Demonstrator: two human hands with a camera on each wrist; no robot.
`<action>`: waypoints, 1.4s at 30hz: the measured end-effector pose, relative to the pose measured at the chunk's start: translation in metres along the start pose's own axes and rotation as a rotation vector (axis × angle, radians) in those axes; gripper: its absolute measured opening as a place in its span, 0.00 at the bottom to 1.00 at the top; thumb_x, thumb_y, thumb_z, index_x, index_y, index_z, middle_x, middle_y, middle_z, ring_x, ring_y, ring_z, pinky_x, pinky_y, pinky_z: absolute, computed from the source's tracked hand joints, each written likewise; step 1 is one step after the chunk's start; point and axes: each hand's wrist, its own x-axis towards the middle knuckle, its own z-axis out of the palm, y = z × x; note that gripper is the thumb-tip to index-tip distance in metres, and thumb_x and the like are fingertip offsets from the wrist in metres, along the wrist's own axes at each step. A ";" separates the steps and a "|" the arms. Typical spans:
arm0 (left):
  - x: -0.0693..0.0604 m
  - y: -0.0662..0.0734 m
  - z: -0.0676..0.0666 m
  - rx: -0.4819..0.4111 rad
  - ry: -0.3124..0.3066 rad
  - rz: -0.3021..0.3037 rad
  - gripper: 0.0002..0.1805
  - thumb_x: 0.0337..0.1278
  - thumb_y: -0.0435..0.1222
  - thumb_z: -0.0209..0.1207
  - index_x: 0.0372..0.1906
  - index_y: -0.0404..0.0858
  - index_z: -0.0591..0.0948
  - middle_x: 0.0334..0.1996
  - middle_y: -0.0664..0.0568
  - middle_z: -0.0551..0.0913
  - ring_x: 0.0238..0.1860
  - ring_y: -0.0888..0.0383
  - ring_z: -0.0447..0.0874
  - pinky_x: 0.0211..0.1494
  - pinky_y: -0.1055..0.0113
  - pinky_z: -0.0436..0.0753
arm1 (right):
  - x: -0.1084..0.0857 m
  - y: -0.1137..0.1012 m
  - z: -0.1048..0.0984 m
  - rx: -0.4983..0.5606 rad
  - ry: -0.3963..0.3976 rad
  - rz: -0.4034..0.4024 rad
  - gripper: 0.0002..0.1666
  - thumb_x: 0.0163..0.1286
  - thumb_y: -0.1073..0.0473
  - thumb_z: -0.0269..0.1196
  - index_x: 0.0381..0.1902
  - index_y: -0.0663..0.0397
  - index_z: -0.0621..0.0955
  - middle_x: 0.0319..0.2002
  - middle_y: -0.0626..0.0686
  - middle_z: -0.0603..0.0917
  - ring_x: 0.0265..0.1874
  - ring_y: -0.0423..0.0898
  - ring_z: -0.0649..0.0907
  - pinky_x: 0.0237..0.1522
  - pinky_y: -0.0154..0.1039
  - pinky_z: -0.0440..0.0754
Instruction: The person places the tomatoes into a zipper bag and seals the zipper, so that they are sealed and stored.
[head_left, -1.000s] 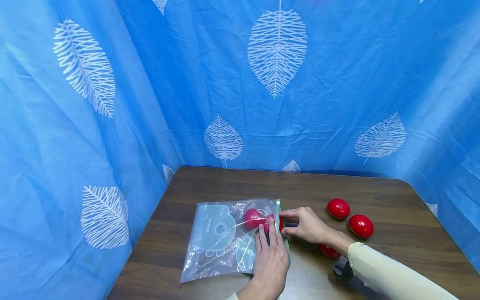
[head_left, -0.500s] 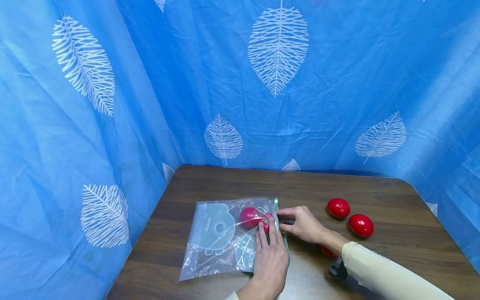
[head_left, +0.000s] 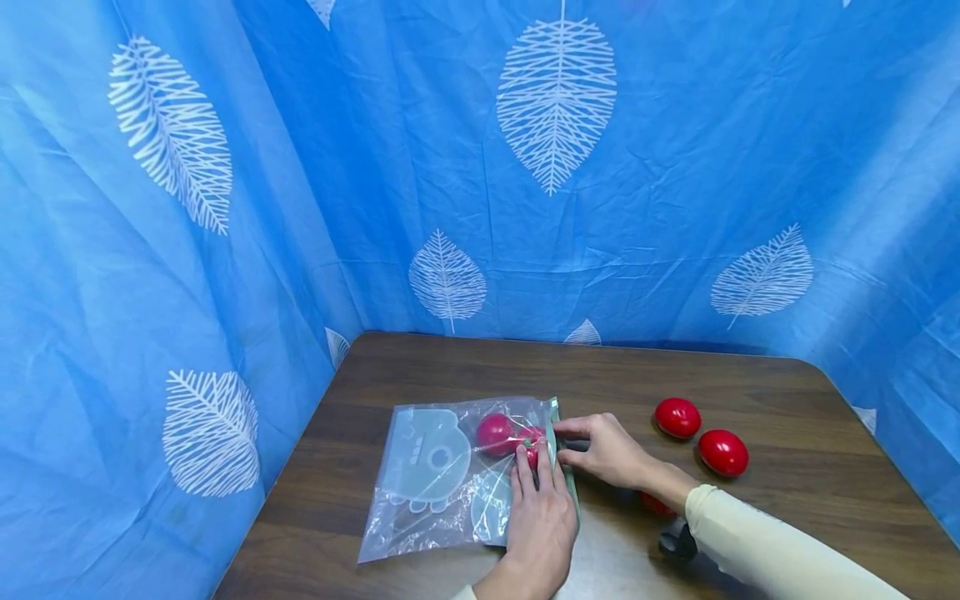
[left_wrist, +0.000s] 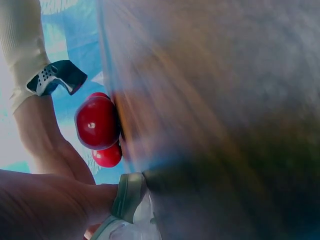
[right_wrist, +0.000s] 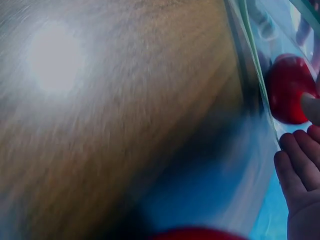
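Note:
A clear zip bag [head_left: 442, 533] with a pale cartoon print and a green edge lies flat, its mouth toward the right. Inside are a red round item [head_left: 495, 434] and, near the mouth, a red tomato [head_left: 529, 435] with a green stem mark. My left hand [head_left: 536, 525] rests on the bag with straight fingers, their tips over the tomato. At the bag's mouth is my right hand [head_left: 615, 450], thumb and fingers apart. In the right wrist view its thumb [right_wrist: 311, 107] touches the tomato and its other fingers extend beside it.
Two glossy red tomato-like items [head_left: 677, 417] [head_left: 723, 452] lie on the brown table [head_left: 810, 500] at the right. Another red one [head_left: 656, 503] shows partly under the right forearm, beside a dark wrist device [head_left: 677, 542]. Blue leaf-patterned curtains [head_left: 637, 167] surround the table.
The tomato at the mouth has slid left, farther into the bag, and the round item beside it has shifted left too. My right hand has moved slightly left; the left hand has stayed put.

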 end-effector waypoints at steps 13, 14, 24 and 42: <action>-0.001 -0.002 0.000 -0.024 -0.018 0.011 0.27 0.77 0.39 0.63 0.74 0.37 0.80 0.82 0.37 0.70 0.79 0.30 0.71 0.78 0.46 0.78 | -0.034 0.007 -0.036 0.010 -0.007 0.005 0.34 0.69 0.48 0.79 0.69 0.53 0.86 0.63 0.52 0.91 0.62 0.54 0.90 0.62 0.57 0.88; -0.001 -0.002 0.000 -0.024 -0.022 0.013 0.26 0.77 0.39 0.62 0.74 0.37 0.80 0.82 0.37 0.70 0.80 0.30 0.71 0.78 0.46 0.78 | -0.038 0.007 -0.039 0.005 -0.002 0.005 0.34 0.68 0.48 0.79 0.69 0.53 0.86 0.63 0.52 0.91 0.62 0.54 0.90 0.62 0.58 0.88; -0.002 -0.003 0.000 -0.023 -0.016 0.013 0.26 0.77 0.39 0.62 0.74 0.37 0.80 0.82 0.38 0.70 0.79 0.31 0.71 0.78 0.47 0.79 | -0.071 0.013 -0.066 0.044 0.031 0.033 0.36 0.65 0.49 0.81 0.70 0.47 0.85 0.65 0.53 0.90 0.64 0.57 0.89 0.60 0.66 0.87; -0.002 -0.005 0.001 -0.055 0.004 0.008 0.29 0.69 0.37 0.69 0.73 0.37 0.81 0.81 0.39 0.71 0.79 0.31 0.72 0.77 0.47 0.80 | -0.112 0.033 -0.080 0.027 0.093 0.092 0.38 0.64 0.47 0.82 0.69 0.49 0.85 0.64 0.52 0.90 0.61 0.30 0.86 0.59 0.29 0.84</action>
